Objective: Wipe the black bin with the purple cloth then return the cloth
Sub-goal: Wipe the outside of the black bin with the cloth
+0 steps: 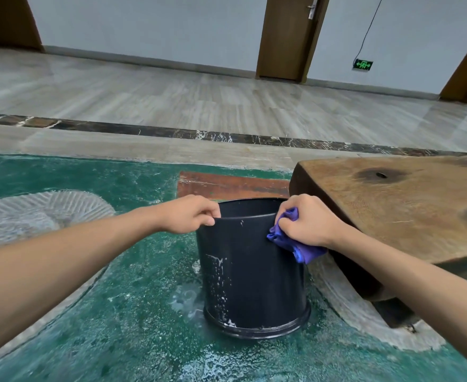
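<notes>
The black bin (254, 274) stands upright on the green floor, round, with white splash marks down its near side. My left hand (191, 215) pinches the bin's rim at its left edge. My right hand (308, 220) is closed around the crumpled purple cloth (295, 245) and presses it against the bin's upper right side, just under the rim. Part of the cloth hangs below my hand.
A thick wooden slab table (397, 205) sits directly right of the bin, its edge close to my right wrist. A reddish board (232, 186) lies behind the bin. The green floor (133, 312) is worn and speckled. Beyond it are pale tiles, a wall and brown doors (290, 37).
</notes>
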